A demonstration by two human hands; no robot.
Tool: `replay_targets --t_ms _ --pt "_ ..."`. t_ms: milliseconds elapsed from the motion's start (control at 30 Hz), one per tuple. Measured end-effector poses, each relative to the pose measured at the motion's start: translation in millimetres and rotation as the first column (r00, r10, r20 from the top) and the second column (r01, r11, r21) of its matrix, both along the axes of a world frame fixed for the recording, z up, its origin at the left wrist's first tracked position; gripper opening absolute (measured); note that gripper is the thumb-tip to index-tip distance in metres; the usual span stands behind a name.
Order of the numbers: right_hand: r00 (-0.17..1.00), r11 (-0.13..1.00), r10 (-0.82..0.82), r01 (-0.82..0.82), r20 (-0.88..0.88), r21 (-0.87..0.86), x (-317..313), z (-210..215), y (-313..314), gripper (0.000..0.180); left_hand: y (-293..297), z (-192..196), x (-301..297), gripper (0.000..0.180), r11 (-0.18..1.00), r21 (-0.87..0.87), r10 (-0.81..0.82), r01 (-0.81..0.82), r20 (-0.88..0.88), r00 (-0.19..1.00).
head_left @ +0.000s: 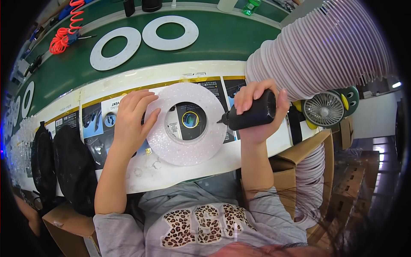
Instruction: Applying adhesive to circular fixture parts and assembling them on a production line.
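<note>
A glittery white ring [216,145] lies in front of me on the work surface, with printed card showing through its hole. At its left edge my left hand [132,115] holds the rim, fingers bent over the side and thumb on the upper face. My right hand [261,107] is wrapped round a black squeeze bottle [252,113], tilted sideways. The bottle's narrow nozzle points left over the right part of the ring; I cannot tell whether its tip touches. No bead of liquid can be made out.
Two white rings, one left [97,49] and one right [188,38], lie on the green belt [222,43]. A tall stack of rings [317,47] leans at right above a small fan [323,109]. Cardboard box [295,158] holds more rings. Black cloth pieces [72,167] sit left; a red coiled hose [62,40] lies behind.
</note>
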State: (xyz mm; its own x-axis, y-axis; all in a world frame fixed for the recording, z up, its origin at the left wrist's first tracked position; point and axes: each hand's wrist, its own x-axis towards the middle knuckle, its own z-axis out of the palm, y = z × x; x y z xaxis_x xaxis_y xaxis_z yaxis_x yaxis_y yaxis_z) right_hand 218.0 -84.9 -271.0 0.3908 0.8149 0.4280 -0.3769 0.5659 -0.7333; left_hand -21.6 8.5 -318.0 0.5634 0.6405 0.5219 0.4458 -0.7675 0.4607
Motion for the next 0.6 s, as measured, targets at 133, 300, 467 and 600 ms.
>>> replay_targets --t_ms 133,300,467,600 --pt "0.999 0.998 0.052 -0.052 0.01 -0.019 -3 -6 3 0.046 0 -1 -1 0.027 1.0 0.004 -0.002 0.002 -0.001 1.0" --pt "0.999 0.998 0.051 -0.05 0.011 -0.036 -2 -10 6 0.045 1 -1 0 0.027 1.0 -0.001 0.002 -0.002 0.002 1.0" --pt "0.998 0.998 0.053 -0.053 0.018 -0.033 -1 -11 6 0.044 0 0 0 0.027 1.0 0.013 0.001 -0.001 0.001 1.0" --pt "0.997 0.997 0.071 -0.071 0.007 -0.031 -1 -12 5 0.044 0 -1 0 0.027 1.0 0.013 0.003 -0.003 -0.004 1.0"
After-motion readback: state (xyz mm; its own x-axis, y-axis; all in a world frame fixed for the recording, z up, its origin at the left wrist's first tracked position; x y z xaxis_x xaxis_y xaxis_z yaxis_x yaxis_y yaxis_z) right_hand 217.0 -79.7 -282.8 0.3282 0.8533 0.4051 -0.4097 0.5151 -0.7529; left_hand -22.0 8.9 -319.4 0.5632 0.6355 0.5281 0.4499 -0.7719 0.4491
